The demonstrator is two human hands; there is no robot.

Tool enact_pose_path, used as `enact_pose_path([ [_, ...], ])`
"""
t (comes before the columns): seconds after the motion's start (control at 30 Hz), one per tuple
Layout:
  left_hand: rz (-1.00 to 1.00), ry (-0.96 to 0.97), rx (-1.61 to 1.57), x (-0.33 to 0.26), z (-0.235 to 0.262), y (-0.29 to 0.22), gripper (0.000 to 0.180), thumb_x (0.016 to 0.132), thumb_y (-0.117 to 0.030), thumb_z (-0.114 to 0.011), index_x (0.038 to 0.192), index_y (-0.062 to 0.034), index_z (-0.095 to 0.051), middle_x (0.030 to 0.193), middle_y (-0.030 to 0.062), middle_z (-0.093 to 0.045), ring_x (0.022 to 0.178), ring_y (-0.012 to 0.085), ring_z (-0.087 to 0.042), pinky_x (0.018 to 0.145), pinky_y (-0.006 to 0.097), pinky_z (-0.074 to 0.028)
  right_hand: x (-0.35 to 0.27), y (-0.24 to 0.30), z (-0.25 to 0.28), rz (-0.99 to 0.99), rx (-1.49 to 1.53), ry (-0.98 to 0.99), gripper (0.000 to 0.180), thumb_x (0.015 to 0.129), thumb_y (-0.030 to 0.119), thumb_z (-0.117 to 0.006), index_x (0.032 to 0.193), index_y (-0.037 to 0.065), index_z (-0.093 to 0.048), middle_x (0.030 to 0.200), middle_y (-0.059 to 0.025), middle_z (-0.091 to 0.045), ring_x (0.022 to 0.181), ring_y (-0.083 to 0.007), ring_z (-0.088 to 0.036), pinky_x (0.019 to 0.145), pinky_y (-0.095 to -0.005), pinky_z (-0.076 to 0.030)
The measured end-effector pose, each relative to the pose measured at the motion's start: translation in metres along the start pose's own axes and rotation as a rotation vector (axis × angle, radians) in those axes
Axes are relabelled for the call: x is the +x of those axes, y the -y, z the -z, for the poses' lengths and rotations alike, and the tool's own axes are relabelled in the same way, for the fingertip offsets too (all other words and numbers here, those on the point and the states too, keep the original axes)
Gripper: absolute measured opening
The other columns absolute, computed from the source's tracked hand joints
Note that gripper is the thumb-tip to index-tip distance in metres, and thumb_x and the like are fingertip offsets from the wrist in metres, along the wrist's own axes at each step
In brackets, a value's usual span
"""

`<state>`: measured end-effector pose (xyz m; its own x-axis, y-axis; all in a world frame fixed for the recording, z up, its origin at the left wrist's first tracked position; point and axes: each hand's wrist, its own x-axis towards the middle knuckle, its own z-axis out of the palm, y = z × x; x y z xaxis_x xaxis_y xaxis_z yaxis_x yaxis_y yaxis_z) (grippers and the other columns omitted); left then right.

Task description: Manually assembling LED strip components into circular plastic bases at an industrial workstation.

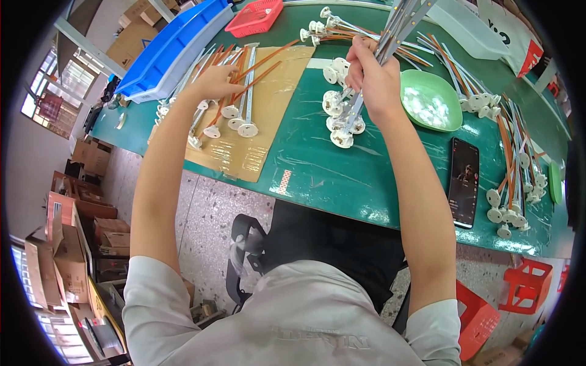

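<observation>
My right hand (373,76) is closed round a bundle of silvery metal strips (394,39) with small holes along them. The bundle stands tilted, its white round end discs (340,125) low over the green table. My left hand (213,83) is over the brown taped cardboard (268,116), thumb and fingers apart, among orange and silvery strips (251,91) with white discs at their near ends. Some of its fingertips are hidden behind the strips, so contact is unclear.
A green bowl (432,100) of small clear pieces and a phone (464,183) lie right of my right arm. More disc-ended strips (513,177) lie at the right edge. A blue bin (171,49) and a red basket (254,17) stand at the back left.
</observation>
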<state>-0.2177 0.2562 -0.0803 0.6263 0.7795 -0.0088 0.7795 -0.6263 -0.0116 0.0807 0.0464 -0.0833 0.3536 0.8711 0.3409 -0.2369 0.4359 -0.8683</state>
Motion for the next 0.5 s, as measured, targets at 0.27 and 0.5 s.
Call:
enact_pose_path([
  [0.27, -0.026, -0.010, -0.009, 0.019, -0.010, -0.013, 0.049, 0.072, -0.048, -0.080, 0.091, -0.0032, -0.073, 0.077, 0.0120, -0.070, 0.072, 0.0259, -0.067, 0.067, 0.036, -0.052, 0.003, -0.003, 0.007, 0.000, 0.023, -0.021, 0.038, 0.100, 0.035, -0.053, 0.080, 0.003, -0.056, 0.048, 0.0008, -0.036, 0.045, -0.0104, -0.035, 0.049, -0.0280, -0.035],
  [0.5, 0.015, 0.091, 0.097, 0.028, -0.001, -0.034, 0.033, 0.070, -0.031, -0.077, 0.086, -0.0025, -0.072, 0.087, 0.0179, -0.071, 0.085, 0.0315, -0.068, 0.077, 0.040, -0.053, 0.001, -0.001, 0.007, -0.012, 0.007, -0.027, 0.037, 0.100, 0.034, -0.055, 0.079, 0.004, -0.056, 0.049, 0.0013, -0.037, 0.044, -0.0101, -0.035, 0.048, -0.0275, -0.034],
])
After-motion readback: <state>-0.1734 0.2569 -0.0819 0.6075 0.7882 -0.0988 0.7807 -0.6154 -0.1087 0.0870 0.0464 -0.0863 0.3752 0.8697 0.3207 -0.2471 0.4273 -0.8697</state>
